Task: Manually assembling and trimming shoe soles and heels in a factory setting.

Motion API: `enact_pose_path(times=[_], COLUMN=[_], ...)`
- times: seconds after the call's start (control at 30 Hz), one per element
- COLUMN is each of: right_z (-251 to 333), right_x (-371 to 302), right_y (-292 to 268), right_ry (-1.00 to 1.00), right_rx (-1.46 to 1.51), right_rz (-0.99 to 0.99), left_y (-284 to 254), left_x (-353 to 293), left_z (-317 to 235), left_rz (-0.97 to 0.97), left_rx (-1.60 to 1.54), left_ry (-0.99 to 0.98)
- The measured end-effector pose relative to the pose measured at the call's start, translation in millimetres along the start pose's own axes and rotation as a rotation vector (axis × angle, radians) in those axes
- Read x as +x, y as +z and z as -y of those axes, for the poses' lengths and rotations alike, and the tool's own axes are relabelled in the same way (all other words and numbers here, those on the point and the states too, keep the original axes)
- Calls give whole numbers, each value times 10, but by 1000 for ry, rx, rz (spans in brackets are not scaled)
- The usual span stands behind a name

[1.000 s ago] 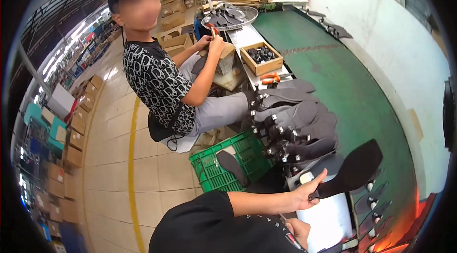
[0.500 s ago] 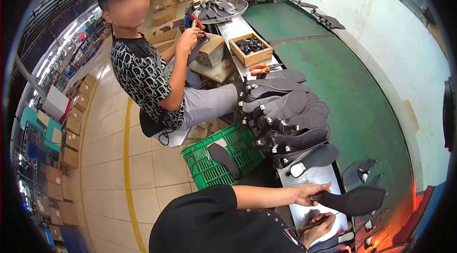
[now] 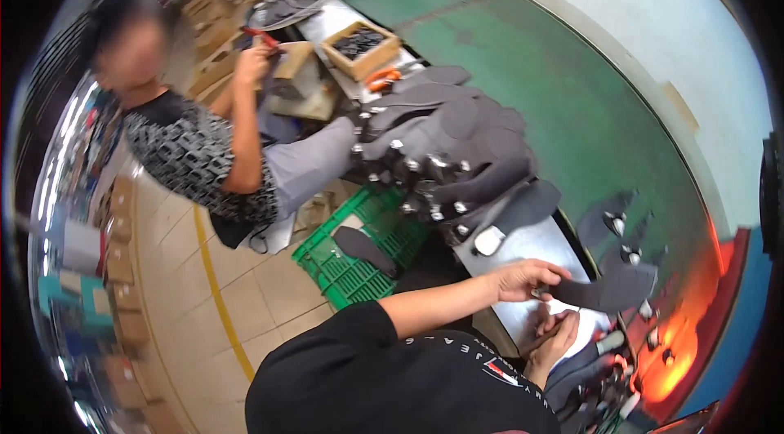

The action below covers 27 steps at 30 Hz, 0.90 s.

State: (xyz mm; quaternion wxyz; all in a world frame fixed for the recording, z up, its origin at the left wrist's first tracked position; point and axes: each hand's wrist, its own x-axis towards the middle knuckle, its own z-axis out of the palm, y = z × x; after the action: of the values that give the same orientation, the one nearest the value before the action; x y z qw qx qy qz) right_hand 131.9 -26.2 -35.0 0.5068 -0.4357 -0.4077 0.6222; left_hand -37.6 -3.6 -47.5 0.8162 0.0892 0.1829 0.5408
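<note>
My left hand [image 3: 527, 280] grips one end of a dark grey sandal sole [image 3: 608, 287], whose broad part reaches out to the right. Just below it, my right hand [image 3: 555, 344] is closed around a thin dark thing I cannot make out. Both hands are over a shiny metal strip [image 3: 500, 303] beside the green belt. Beyond my left hand lies another sole with a white patch [image 3: 490, 241]. A pile of similar dark soles [image 3: 457, 140] with small shiny fittings spreads farther along the strip.
A co-worker [image 3: 196, 140] sits at the far left by a block [image 3: 294, 71]. A green crate [image 3: 327, 271] with a sole on it stands left of the strip. Nearby are a wooden box [image 3: 359, 50] of small black parts, orange-handled pliers [image 3: 382, 79] and an orange glow [image 3: 674, 352] at lower right.
The whole view has turned, so the co-worker and pile sit farther left and higher. My left hand still holds the sole, now angled differently. My hands remain close together.
</note>
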Motion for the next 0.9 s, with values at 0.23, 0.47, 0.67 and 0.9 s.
enact_pose_path(times=[0.23,0.47,0.67,0.9], right_z=[4,23,24,-47], right_x=[-1,59,47,11], right_y=[-128,-75,-46,-94], right_ry=[24,-26,-40,-18], right_rx=[51,-15,-33,-77], right_rz=[41,55,54,121], left_y=[208,1073,595,-783], left_x=[-270,-1662,-1985,-1540], left_z=[-152,-2292,-3085,-2704], left_rz=[36,414,107,-1299], left_rx=[-28,-214,388,1699], left_ry=[93,1170,1241,901])
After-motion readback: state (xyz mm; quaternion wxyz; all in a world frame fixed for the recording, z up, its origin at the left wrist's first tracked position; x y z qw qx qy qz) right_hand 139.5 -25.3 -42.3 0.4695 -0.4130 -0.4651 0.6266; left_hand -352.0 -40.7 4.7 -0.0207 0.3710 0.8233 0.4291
